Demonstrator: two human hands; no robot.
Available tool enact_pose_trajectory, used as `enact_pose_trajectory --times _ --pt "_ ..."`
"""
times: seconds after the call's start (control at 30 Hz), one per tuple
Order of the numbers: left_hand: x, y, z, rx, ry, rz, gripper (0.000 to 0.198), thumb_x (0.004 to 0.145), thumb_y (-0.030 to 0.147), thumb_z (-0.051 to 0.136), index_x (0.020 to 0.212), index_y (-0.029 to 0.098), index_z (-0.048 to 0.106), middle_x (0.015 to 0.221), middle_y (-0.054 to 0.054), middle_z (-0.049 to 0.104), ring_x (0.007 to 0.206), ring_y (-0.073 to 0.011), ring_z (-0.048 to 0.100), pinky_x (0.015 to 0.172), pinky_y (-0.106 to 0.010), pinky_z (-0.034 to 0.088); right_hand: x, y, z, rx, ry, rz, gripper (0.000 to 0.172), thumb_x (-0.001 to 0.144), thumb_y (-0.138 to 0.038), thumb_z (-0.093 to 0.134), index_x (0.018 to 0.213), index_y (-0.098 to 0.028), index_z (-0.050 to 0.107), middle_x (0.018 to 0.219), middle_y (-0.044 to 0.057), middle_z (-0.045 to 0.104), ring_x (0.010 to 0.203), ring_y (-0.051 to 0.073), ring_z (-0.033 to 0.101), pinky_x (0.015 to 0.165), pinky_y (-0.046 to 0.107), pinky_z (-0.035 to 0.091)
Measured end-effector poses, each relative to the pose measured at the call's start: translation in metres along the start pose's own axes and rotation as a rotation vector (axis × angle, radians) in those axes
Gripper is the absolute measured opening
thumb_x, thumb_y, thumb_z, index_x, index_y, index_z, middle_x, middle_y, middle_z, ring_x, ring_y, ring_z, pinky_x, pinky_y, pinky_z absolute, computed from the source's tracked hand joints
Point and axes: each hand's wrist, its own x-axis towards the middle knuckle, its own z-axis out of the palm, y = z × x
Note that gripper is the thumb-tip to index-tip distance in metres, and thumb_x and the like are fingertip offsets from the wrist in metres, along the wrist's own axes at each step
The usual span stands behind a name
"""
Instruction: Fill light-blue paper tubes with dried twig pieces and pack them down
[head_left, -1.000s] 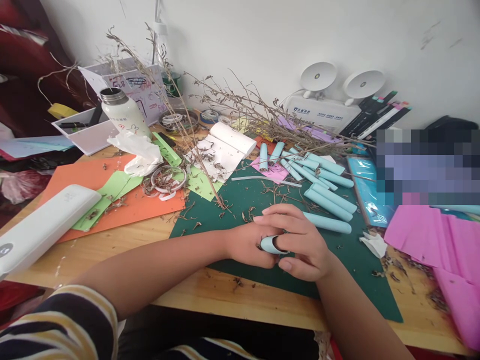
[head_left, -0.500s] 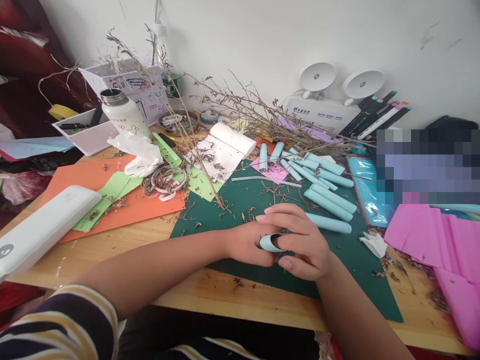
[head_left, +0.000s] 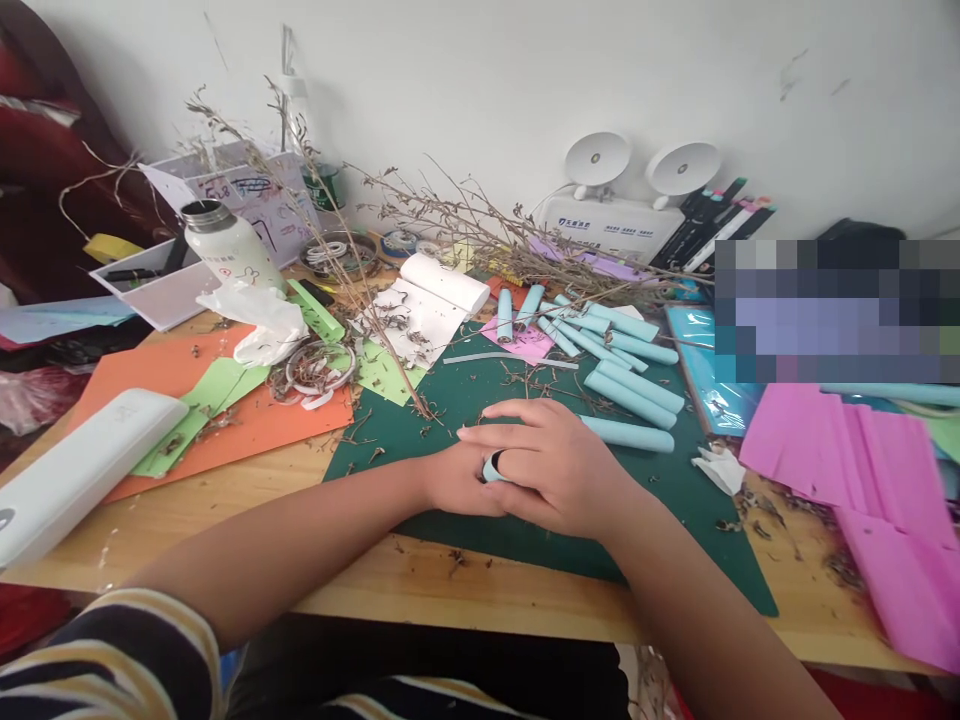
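Note:
My left hand [head_left: 456, 482] is closed round a light-blue paper tube [head_left: 490, 467]. Only the tube's open end shows; the rest of it is hidden in the fist. My right hand [head_left: 566, 468] lies over the left one, its fingers curled about that open end and touching the left hand. Both are above the green cutting mat [head_left: 697, 540]. Just beyond the right hand lies a rolled light-blue tube [head_left: 634, 434], and a pile of similar rolls [head_left: 637, 392] is behind it on the mat.
Dry twigs [head_left: 480, 225] stretch across the back of the table. An orange sheet [head_left: 225, 440], a white bottle [head_left: 229, 245] and a white oblong device [head_left: 90, 470] are on the left. Pink paper [head_left: 885, 520] and a blue packet [head_left: 712, 365] lie right. A white router [head_left: 611, 225] stands behind.
My right hand has closed in over the left one, its fingers now more bent round the tube's end. Less of the tube shows. The view has shifted slightly to the right.

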Motion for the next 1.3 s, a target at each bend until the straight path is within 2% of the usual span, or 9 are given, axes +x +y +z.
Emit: enact_pose_trajectory --times 0.13,0.27,0.43,0.6,0.7,0.83,1.07,1.2,1.3 --pt "0.002 0.001 0.000 -0.133 0.067 -0.089 0.013 0.061 0.020 0.051 0.072 0.013 0.052 0.078 -0.004 0.058 0.077 -0.0160 0.053 0.070 -0.027 0.044 0.010 -0.013 -0.031 -0.162 -0.346 0.146 0.026 0.080 -0.033 0.040 0.070 -0.022 0.061 0.102 -0.002 0.062 0.078 0.017 0.053 0.059 0.031 0.034" --pt "0.006 0.007 0.001 -0.271 0.079 -0.232 0.005 0.056 0.014 0.049 0.056 0.013 0.044 0.051 0.005 0.040 0.050 -0.0066 0.039 0.048 -0.018 0.036 0.023 -0.019 -0.050 -0.268 -0.546 0.199 0.017 0.074 -0.026 0.047 0.068 -0.024 0.063 0.086 0.001 0.065 0.068 0.017 0.052 0.050 0.029 0.027" --pt "0.004 0.007 0.003 -0.309 0.045 -0.294 0.005 0.053 0.010 0.050 0.056 0.012 0.046 0.054 0.004 0.043 0.055 -0.0070 0.040 0.053 -0.018 0.037 0.043 -0.022 -0.047 -0.344 -0.773 0.273 0.007 0.061 -0.019 0.057 0.054 -0.020 0.060 0.062 0.005 0.064 0.054 0.018 0.052 0.043 0.029 0.026" --pt "0.002 0.005 0.002 -0.250 0.036 -0.317 0.010 0.055 0.008 0.053 0.064 0.011 0.049 0.059 0.004 0.047 0.059 -0.0084 0.043 0.057 -0.019 0.039 0.049 -0.015 -0.049 -0.219 -0.765 0.111 0.016 0.062 -0.021 0.057 0.047 -0.021 0.061 0.094 0.002 0.066 0.056 0.016 0.057 0.041 0.027 0.032" --pt "0.003 0.009 -0.001 -0.239 -0.029 -0.300 0.010 0.057 0.009 0.053 0.065 0.012 0.048 0.058 0.005 0.045 0.057 -0.0074 0.043 0.055 -0.018 0.037 0.037 -0.012 -0.065 -0.128 -0.664 0.081 0.014 0.071 -0.028 0.053 0.069 -0.028 0.067 0.117 0.000 0.053 0.085 0.024 0.058 0.060 0.036 0.045" --pt "0.006 0.016 -0.006 -0.228 -0.116 -0.291 0.011 0.058 0.007 0.053 0.065 0.013 0.047 0.060 0.005 0.047 0.058 -0.0072 0.044 0.053 -0.016 0.037 0.013 -0.010 -0.086 -0.111 -0.444 0.123 0.025 0.078 -0.031 0.046 0.096 -0.032 0.062 0.126 0.001 0.044 0.109 0.025 0.046 0.082 0.042 0.042" --pt "0.006 0.016 -0.004 -0.216 -0.101 -0.331 0.013 0.057 0.005 0.053 0.063 0.014 0.046 0.058 0.006 0.046 0.056 -0.0061 0.043 0.052 -0.016 0.035 0.004 -0.019 -0.074 -0.156 -0.401 0.212 0.024 0.077 -0.027 0.045 0.093 -0.031 0.062 0.107 0.005 0.055 0.093 0.021 0.053 0.073 0.036 0.044" --pt "0.006 0.015 -0.003 -0.226 -0.087 -0.331 0.013 0.056 0.005 0.052 0.063 0.014 0.046 0.056 0.006 0.044 0.055 -0.0064 0.043 0.050 -0.016 0.034 0.012 -0.030 -0.069 -0.249 -0.545 0.256 0.027 0.075 -0.025 0.043 0.095 -0.030 0.061 0.069 0.003 0.056 0.058 0.014 0.053 0.048 0.026 0.036" --pt "0.007 0.014 -0.004 -0.232 -0.083 -0.325 0.014 0.055 0.004 0.051 0.063 0.014 0.046 0.056 0.006 0.044 0.055 -0.0072 0.044 0.050 -0.016 0.034 0.018 -0.035 -0.067 -0.322 -0.687 0.303 0.029 0.073 -0.024 0.043 0.096 -0.031 0.059 0.060 0.001 0.057 0.050 0.014 0.052 0.040 0.023 0.025"
